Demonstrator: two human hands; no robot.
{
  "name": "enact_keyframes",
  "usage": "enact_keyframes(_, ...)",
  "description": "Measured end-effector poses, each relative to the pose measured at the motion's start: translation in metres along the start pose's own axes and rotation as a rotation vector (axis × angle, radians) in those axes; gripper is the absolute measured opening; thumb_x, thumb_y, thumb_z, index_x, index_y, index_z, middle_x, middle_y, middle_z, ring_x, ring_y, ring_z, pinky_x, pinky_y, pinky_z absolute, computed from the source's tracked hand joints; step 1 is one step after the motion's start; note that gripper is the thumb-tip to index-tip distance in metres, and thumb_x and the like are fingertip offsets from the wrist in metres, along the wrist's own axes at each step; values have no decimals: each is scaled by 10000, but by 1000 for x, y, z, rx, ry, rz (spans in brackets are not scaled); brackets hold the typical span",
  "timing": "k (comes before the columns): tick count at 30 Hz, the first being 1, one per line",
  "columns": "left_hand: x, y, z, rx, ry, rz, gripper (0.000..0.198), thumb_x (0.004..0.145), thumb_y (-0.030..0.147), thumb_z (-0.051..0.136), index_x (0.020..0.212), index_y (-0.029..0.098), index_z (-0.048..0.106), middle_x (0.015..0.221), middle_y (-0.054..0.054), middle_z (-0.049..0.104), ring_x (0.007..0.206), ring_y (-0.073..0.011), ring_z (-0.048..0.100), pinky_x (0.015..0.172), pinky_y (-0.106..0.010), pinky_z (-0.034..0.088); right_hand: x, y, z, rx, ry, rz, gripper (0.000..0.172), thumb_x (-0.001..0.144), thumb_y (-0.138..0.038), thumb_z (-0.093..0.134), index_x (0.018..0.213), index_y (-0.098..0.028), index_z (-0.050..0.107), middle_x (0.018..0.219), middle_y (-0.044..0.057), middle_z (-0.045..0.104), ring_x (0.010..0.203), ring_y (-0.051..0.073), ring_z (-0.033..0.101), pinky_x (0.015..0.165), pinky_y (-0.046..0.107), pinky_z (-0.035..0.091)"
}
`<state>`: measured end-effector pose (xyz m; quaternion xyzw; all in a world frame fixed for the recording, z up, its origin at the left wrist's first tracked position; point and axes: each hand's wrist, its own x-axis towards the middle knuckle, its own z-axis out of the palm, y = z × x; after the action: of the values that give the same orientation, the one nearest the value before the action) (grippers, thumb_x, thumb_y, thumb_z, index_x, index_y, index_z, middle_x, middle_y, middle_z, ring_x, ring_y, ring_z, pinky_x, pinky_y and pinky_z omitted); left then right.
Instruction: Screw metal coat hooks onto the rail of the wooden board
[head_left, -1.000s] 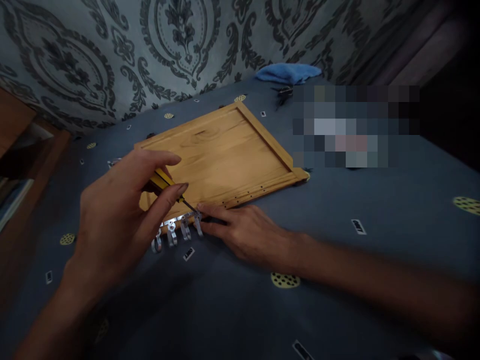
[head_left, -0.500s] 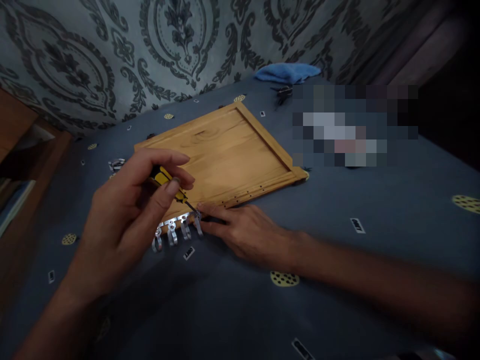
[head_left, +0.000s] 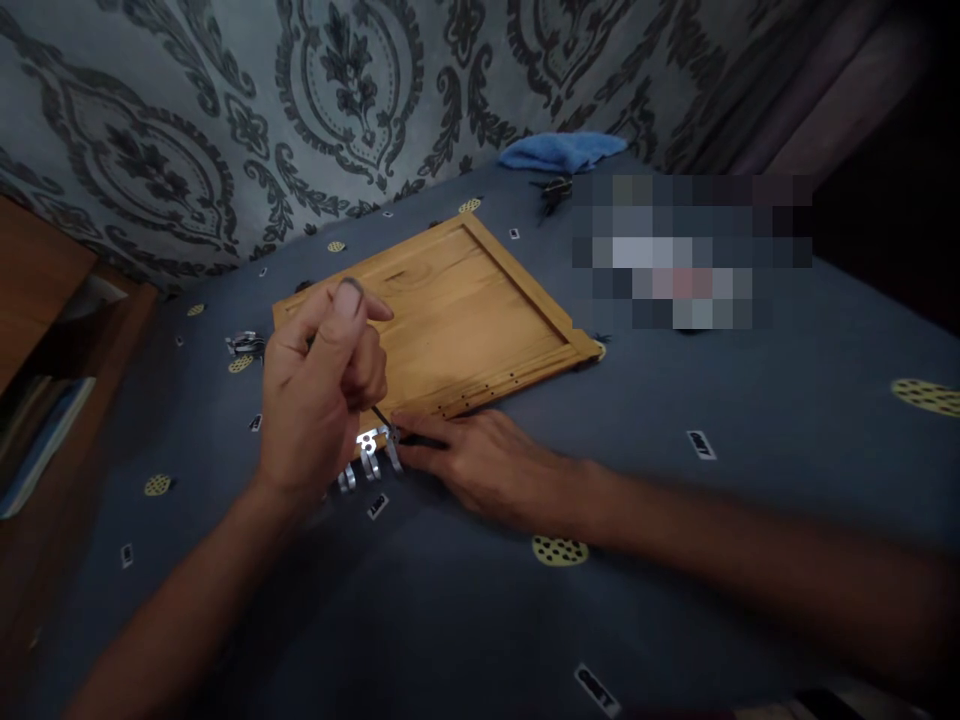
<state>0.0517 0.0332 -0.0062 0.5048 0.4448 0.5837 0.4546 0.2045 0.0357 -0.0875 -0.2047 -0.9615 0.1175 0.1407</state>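
Screwdriver (head_left: 380, 414) in the left hand (head_left: 324, 372), its handle hidden inside the closed fist; only a short length of dark shaft shows, slanting down to the end of a row of metal hooks (head_left: 368, 462). The left fingers are curled tight around the handle, with the thumb raised along the top. The right hand (head_left: 487, 465) lies low beside the tip, palm down, forefinger and thumb parted around the end hook; whether they grip it, I cannot tell. The two hands are close to each other but apart.

The hooks sit at the near edge of a framed wooden board (head_left: 472, 315), curving out past it; the left wrist covers part of the row. Small dark holes dot the same edge farther right.

The board lies flat and at an angle on a blue-grey printed sheet (head_left: 465, 620), nearer the sheet's far edge. Off the board's left side is a small heap of metal pieces (head_left: 245, 344), too small to make out. A blue cloth (head_left: 562, 151) is crumpled at the sheet's far edge, against a patterned wall (head_left: 465, 90), with a dark object (head_left: 553, 192) just in front of it. Beyond the sheet's left edge stands a wooden shelf (head_left: 45, 290) holding books (head_left: 49, 440).
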Motion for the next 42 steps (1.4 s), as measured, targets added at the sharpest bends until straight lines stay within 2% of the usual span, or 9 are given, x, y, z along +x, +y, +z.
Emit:
enact_keyframes(7, 7, 4, -11, -15, -168, -94, 144, 878, 297, 612, 767, 206, 611, 446, 111, 164, 380, -54, 101, 405, -225, 158, 1, -1, -2, -30, -14, 3, 473, 851, -79, 634, 1299, -229, 630, 1433, 95, 574, 757, 171, 699, 587, 285, 501)
enact_keyframes(11, 1, 4, -8, 16, -18, -16, 185, 942, 322, 567, 840, 181, 629, 542, 49, 417, 494, -89, 360, 500, -243, 348, 1, 0, -2, -13, -8, -7, 538, 796, -60, 668, 1311, -209, 623, 1443, 111, 565, 797, 200, 709, 600, 314, 532)
enact_keyframes(13, -2, 4, -5, 3, 63, 12, 181, 940, 341, 596, 864, 181, 635, 614, 29, 458, 566, -101, 418, 556, -255, 403, 1, 1, -1, -8, -9, -8, 539, 789, -53, 664, 1305, -202, 627, 1452, 115, 558, 813, 218, 714, 605, 333, 543)
enact_keyframes(16, -5, 4, -2, -4, 108, 11, 170, 935, 336, 608, 835, 201, 632, 597, 42, 344, 530, -95, 344, 497, -240, 347, 1, 0, -1, -12, -14, 0, 512, 796, -51, 648, 1282, -209, 642, 1454, 102, 561, 813, 223, 719, 599, 331, 539)
enact_keyframes(23, 5, 5, 0, -49, 43, -37, 235, 927, 357, 581, 751, 202, 593, 484, 83, 193, 423, -74, 114, 405, -235, 109, 1, -1, -2, -29, 2, 8, 494, 810, -52, 628, 1277, -214, 650, 1446, 85, 573, 812, 205, 719, 584, 296, 507)
enact_keyframes(32, 10, 5, -4, -39, -187, -68, 189, 917, 334, 575, 788, 199, 603, 458, 109, 177, 384, -59, 91, 380, -209, 126, 2, -1, -4, -16, -17, 11, 515, 814, -50, 636, 1302, -217, 630, 1420, 94, 585, 778, 178, 697, 584, 281, 493)
enact_keyframes(37, 1, 4, 1, 61, 25, 32, 191, 936, 368, 599, 844, 204, 630, 584, 32, 469, 526, -108, 412, 514, -258, 369, 2, -1, -3, 3, -33, 10, 508, 824, -46, 616, 1300, -223, 632, 1452, 86, 564, 826, 218, 714, 614, 332, 534)
enact_keyframes(39, -2, 5, 4, 37, 99, 53, 169, 955, 296, 565, 826, 205, 626, 572, 40, 421, 514, -99, 371, 495, -245, 336, 2, -1, -4, 5, -32, 13, 490, 834, -49, 605, 1293, -216, 635, 1457, 89, 560, 843, 237, 719, 614, 351, 540)
enact_keyframes(42, -4, 6, 6, -22, 136, 50, 205, 959, 230, 522, 771, 201, 597, 506, 72, 238, 445, -79, 182, 414, -226, 180, 2, -1, -4, 3, -30, 9, 488, 825, -47, 614, 1284, -210, 639, 1441, 91, 572, 817, 223, 713, 599, 336, 525)
